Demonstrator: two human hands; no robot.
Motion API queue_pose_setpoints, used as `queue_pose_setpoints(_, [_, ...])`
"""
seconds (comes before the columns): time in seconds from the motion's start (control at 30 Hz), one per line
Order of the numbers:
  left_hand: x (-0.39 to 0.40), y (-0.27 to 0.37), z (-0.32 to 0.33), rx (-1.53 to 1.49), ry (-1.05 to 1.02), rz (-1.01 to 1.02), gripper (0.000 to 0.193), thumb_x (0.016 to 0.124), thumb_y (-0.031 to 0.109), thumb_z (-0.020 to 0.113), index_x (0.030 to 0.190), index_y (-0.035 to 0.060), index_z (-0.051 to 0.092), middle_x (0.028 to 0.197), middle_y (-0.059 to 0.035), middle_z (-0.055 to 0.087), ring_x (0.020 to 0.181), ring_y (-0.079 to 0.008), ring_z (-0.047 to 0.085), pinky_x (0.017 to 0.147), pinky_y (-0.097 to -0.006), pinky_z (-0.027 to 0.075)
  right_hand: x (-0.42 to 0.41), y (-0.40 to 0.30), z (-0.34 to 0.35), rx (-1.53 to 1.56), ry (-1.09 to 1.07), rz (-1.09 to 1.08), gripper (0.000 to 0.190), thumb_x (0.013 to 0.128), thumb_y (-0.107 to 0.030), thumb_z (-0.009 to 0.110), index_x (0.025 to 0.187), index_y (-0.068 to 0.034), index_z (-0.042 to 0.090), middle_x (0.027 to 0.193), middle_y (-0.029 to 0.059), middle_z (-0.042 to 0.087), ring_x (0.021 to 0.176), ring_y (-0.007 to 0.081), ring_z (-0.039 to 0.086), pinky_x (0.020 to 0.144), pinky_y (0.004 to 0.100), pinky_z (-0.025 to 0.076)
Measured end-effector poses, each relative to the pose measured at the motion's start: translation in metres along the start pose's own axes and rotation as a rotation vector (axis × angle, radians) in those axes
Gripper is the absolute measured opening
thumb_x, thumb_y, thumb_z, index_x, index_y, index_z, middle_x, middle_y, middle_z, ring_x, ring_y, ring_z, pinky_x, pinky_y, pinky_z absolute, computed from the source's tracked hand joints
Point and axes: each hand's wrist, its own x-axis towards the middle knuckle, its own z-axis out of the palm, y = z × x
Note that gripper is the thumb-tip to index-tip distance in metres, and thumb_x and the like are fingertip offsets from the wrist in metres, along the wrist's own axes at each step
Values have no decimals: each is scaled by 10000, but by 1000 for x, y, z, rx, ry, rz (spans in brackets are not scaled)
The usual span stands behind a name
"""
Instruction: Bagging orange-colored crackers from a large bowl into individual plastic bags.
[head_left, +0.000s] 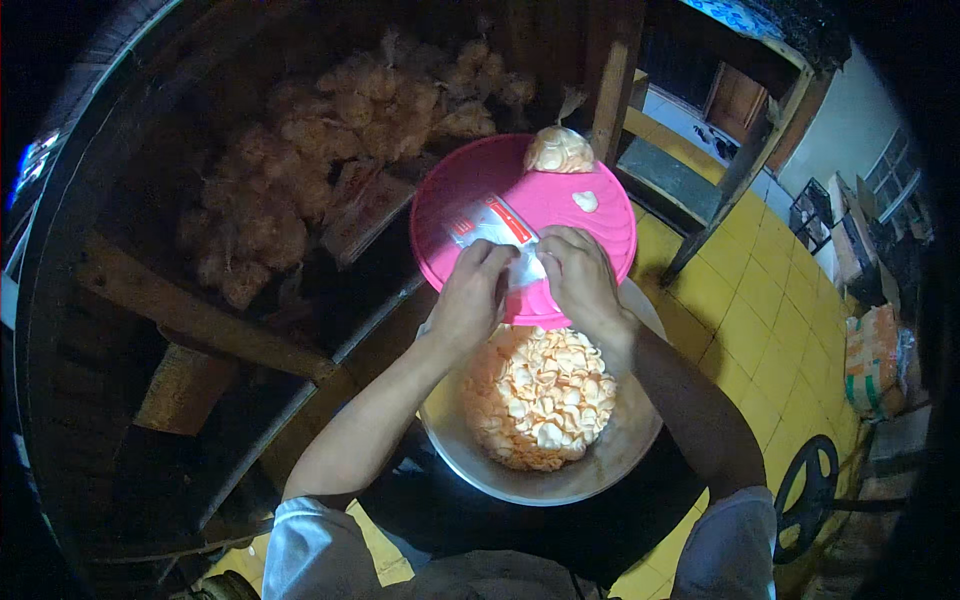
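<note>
Both of my hands are over a round pink plastic tray (600, 251). A clear plastic bag (517, 270) with red printing lies flat on it; my left hand (476, 285) pinches one side near the edge. On the other side, the fingers of my right hand (579, 274) grip the same plastic. At the tray's far rim sits a tied bag of crackers (561, 150), and one loose cracker (585, 201) lies nearby. Below my wrists, a wide metal basin (525, 491) holds a heap of pale, curled crackers (559, 390). The tray overlaps the basin's far side.
Many filled clear bags (300, 165) are piled on the left, in shadow. A wooden beam (202, 307) crosses there. To the right are a yellow tiled floor (757, 300), a wooden bench (667, 176), a dark wheel-shaped object (808, 499) and a taped carton (874, 364).
</note>
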Motion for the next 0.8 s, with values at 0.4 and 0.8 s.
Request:
queue_pose_setpoints(0.4, [16,-37,3,156,-26,27,501,719,59,718,1208,84,612,1284,-270,493,1186,-444,486,1016,-464,424,6,-14,-44,995,-189,314,90,941,-70,542,982,7,564,838,49,625,781,100,584,691,256,471])
queue_pose_setpoints(0.8, [5,-4,-46,-410,-103,-91,220,848,-16,594,1057,-5,663,932,-89,696,907,-177,637,811,-306,494,3,-4,-93,584,228,345,171,945,-142,470,1002,-10,562,723,19,544,672,73,502,631,224,406])
